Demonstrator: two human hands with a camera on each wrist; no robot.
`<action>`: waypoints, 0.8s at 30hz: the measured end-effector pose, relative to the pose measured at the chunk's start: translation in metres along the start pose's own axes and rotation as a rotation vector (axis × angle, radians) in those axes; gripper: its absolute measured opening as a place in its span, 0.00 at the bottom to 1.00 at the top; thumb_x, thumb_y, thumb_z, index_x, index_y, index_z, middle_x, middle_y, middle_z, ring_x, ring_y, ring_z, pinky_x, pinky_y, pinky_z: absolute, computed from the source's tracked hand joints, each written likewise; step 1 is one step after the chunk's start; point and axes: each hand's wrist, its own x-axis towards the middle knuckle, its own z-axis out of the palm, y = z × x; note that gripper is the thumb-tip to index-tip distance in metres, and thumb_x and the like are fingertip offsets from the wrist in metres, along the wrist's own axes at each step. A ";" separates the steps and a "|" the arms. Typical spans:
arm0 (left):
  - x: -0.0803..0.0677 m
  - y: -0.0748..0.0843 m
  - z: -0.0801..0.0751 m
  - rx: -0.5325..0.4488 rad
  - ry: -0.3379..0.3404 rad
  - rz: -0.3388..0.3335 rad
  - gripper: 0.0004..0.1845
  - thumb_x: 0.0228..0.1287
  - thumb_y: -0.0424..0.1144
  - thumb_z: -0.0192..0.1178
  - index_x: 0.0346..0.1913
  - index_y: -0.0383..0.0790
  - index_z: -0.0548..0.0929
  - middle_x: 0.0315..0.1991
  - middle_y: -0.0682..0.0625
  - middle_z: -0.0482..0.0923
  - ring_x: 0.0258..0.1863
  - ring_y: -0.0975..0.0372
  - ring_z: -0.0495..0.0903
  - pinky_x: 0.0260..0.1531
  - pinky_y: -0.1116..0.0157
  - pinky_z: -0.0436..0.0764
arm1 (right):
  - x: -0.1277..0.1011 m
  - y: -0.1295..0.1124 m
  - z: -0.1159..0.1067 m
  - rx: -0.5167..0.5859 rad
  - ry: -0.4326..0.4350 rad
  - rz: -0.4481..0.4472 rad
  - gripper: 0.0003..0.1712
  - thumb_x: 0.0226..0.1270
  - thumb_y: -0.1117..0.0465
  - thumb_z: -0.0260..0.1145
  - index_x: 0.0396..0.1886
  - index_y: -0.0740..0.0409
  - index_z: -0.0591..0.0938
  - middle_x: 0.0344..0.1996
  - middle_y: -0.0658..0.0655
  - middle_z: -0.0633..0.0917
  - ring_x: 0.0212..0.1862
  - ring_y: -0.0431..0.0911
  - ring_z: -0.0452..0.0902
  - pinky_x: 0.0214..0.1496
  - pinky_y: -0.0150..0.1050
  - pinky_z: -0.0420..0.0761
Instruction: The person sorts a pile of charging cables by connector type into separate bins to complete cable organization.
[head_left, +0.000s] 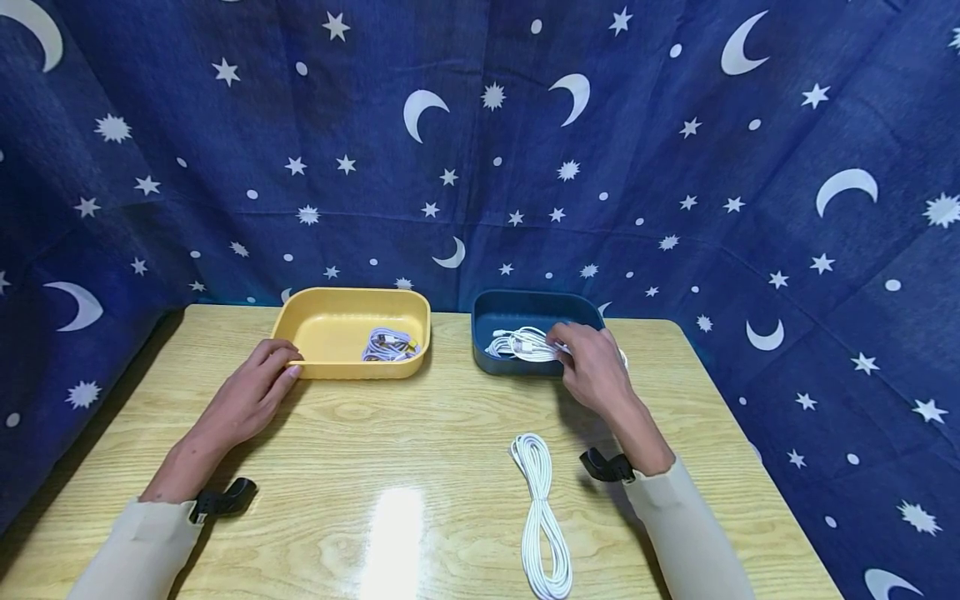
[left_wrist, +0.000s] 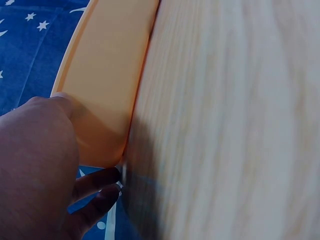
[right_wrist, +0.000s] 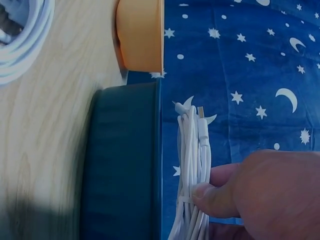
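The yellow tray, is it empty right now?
No, the yellow tray has a small coiled cable lying in its right half, seen in the head view.

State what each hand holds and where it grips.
Right hand pinches the white cable bundle partway along its strands, above the blue tray. Left hand grips the yellow tray at its near-left corner.
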 end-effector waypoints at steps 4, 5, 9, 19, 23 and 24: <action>0.000 0.000 0.000 0.002 0.005 0.005 0.09 0.86 0.41 0.52 0.52 0.41 0.81 0.60 0.41 0.72 0.57 0.45 0.75 0.57 0.38 0.74 | 0.005 0.002 0.004 -0.002 -0.003 0.001 0.18 0.59 0.79 0.66 0.41 0.54 0.86 0.37 0.56 0.89 0.41 0.54 0.84 0.39 0.48 0.68; 0.000 0.000 0.000 0.002 0.005 0.005 0.09 0.86 0.41 0.52 0.52 0.41 0.81 0.60 0.41 0.72 0.57 0.45 0.75 0.57 0.38 0.74 | 0.006 0.003 0.006 -0.003 -0.004 0.002 0.19 0.59 0.80 0.65 0.41 0.54 0.87 0.37 0.56 0.89 0.41 0.54 0.84 0.39 0.48 0.68; -0.001 0.000 0.000 0.002 0.003 0.000 0.10 0.86 0.41 0.52 0.52 0.41 0.81 0.60 0.41 0.72 0.57 0.45 0.75 0.58 0.38 0.74 | 0.012 0.005 0.012 -0.011 -0.015 0.009 0.18 0.60 0.79 0.66 0.42 0.54 0.87 0.38 0.56 0.90 0.43 0.55 0.85 0.40 0.49 0.68; -0.001 0.001 0.001 -0.003 0.009 0.007 0.08 0.86 0.40 0.53 0.53 0.41 0.81 0.60 0.42 0.72 0.58 0.46 0.75 0.58 0.39 0.74 | 0.022 0.003 0.022 -0.021 -0.028 0.007 0.20 0.61 0.80 0.65 0.42 0.52 0.88 0.36 0.55 0.89 0.41 0.54 0.83 0.40 0.48 0.66; -0.001 0.001 0.001 0.000 0.016 0.020 0.07 0.85 0.39 0.53 0.52 0.42 0.81 0.60 0.42 0.72 0.57 0.46 0.75 0.56 0.39 0.74 | 0.028 0.002 0.026 -0.027 -0.028 -0.001 0.20 0.60 0.79 0.66 0.43 0.52 0.88 0.36 0.55 0.89 0.41 0.54 0.83 0.41 0.48 0.67; -0.001 0.001 0.001 0.001 0.017 0.020 0.07 0.85 0.39 0.53 0.52 0.42 0.81 0.60 0.42 0.72 0.57 0.46 0.75 0.56 0.39 0.74 | 0.029 0.002 0.027 -0.032 -0.027 -0.003 0.20 0.60 0.79 0.66 0.43 0.52 0.88 0.36 0.55 0.89 0.41 0.54 0.83 0.41 0.48 0.68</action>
